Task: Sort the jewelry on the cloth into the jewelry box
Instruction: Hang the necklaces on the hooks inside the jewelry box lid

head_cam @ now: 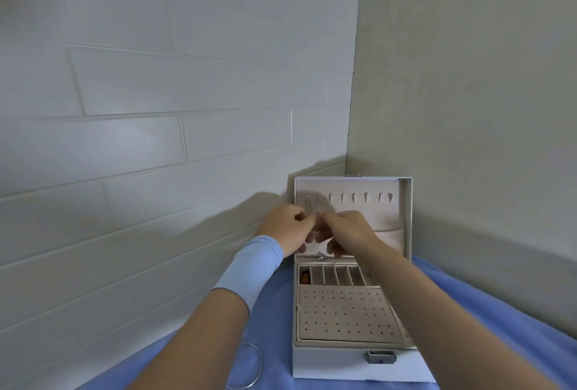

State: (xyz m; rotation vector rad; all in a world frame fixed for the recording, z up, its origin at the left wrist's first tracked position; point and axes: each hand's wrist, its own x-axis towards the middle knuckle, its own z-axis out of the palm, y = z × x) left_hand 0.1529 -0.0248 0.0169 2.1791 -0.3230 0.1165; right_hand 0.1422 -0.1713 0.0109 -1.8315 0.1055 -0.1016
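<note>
A white jewelry box (327, 361) stands open on the blue cloth (274, 321), its lid (402, 217) upright against the wall. Both hands are raised in front of the lid's left hook row. My left hand (285, 228) and my right hand (349, 227) meet with fingertips pinched together on a thin silver necklace; its pendant (321, 256) dangles just above the box's back edge. An amber piece (304, 278) lies in the leftmost slot of the tray. A clear bangle (254, 366) lies on the cloth left of the box, partly under my left forearm.
A beige pad with many small holes (343, 314) fills the front of the tray, with narrow slots (342, 275) behind it. A metal clasp (380, 357) sits on the box front. Walls close in at left and behind.
</note>
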